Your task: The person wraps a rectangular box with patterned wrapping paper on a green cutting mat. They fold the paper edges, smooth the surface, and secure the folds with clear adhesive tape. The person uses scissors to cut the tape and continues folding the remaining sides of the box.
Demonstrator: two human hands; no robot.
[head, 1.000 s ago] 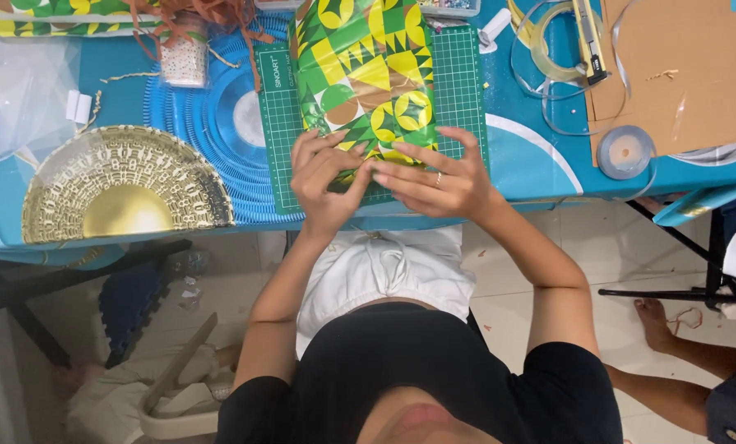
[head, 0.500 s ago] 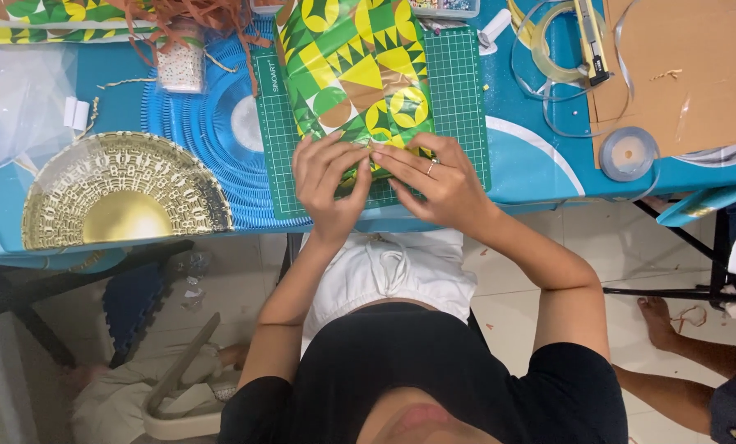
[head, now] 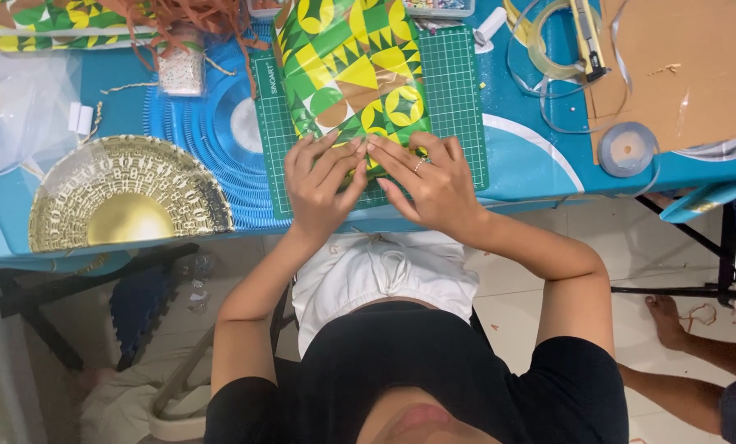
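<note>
Patterned green-yellow wrapping paper point(head: 353, 70) lay on green cutting mat point(head: 458, 90) on tabletop point(head: 541, 164). Near edge sat under fingers point(head: 393, 154) of both hands. Left hand point(head: 319, 187), right hand point(head: 434, 185) flat, fingers extended, pressing paper, gripping nothing. Judged best: even pressure, slide outward along crease, keep edge aligned.

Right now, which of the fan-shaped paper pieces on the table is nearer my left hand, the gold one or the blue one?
The blue pleated fan, lying against the green cutting mat beside your left hand; the gold fan sits farther out.
</note>
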